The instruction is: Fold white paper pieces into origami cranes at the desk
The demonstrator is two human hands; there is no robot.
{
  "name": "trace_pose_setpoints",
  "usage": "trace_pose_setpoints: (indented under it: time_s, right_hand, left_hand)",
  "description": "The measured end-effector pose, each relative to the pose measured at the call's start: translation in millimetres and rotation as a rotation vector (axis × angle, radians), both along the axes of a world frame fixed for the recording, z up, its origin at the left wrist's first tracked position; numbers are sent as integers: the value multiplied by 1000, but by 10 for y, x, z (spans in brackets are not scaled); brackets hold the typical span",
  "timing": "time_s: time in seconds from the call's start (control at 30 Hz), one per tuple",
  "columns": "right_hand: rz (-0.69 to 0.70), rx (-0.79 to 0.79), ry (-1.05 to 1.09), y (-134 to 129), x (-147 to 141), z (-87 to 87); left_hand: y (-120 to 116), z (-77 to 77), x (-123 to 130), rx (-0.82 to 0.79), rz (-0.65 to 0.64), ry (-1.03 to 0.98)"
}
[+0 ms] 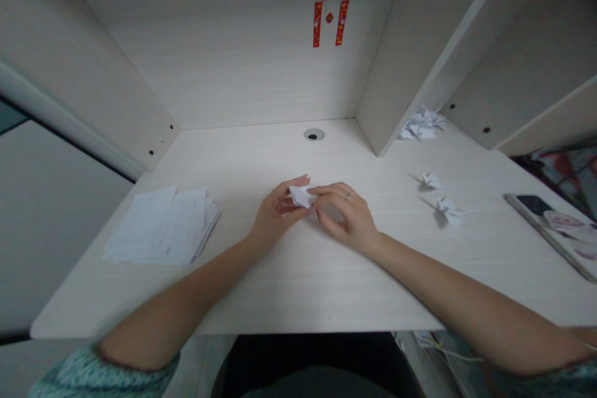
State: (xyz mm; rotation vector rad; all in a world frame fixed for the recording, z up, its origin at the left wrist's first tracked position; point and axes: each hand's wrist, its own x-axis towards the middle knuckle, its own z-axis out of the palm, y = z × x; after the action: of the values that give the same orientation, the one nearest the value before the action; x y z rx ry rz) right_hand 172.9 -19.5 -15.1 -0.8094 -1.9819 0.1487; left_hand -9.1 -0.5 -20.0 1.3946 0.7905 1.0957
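Observation:
A small folded piece of white paper (301, 196) is held between my two hands above the middle of the desk. My left hand (278, 204) grips its left side, with the fingers behind and the thumb in front. My right hand (349, 211), with a ring on one finger, pinches the paper's right edge between thumb and fingertips. The fingers hide part of the folds. To the right stand two folded paper figures, one nearer (448, 208) and one farther (430, 181); they look like cranes.
Stacked white paper sheets (153, 224) lie at the left of the desk (280, 286). More folded paper figures (423, 124) are heaped behind the upright divider (420, 56). A phone (555, 224) rests at the far right. A round cable hole (314, 135) is near the back wall.

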Motion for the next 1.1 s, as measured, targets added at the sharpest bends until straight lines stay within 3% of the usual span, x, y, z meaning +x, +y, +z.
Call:
trace_pose_setpoints:
  time_s: [0.2, 0.57, 0.9, 1.1]
  right_hand:
    - [-19, -18, 3, -1, 17, -41]
    - [-111, -1, 44, 5, 47, -6]
    - [-118, -70, 116, 46, 61, -35]
    - [-142, -126, 166, 25, 51, -45]
  left_hand:
    - [4, 13, 4, 44, 35, 21]
    - [12, 40, -3, -44, 53, 80]
    - [11, 18, -9, 38, 20, 184]
    - [2, 3, -14, 66, 22, 141]
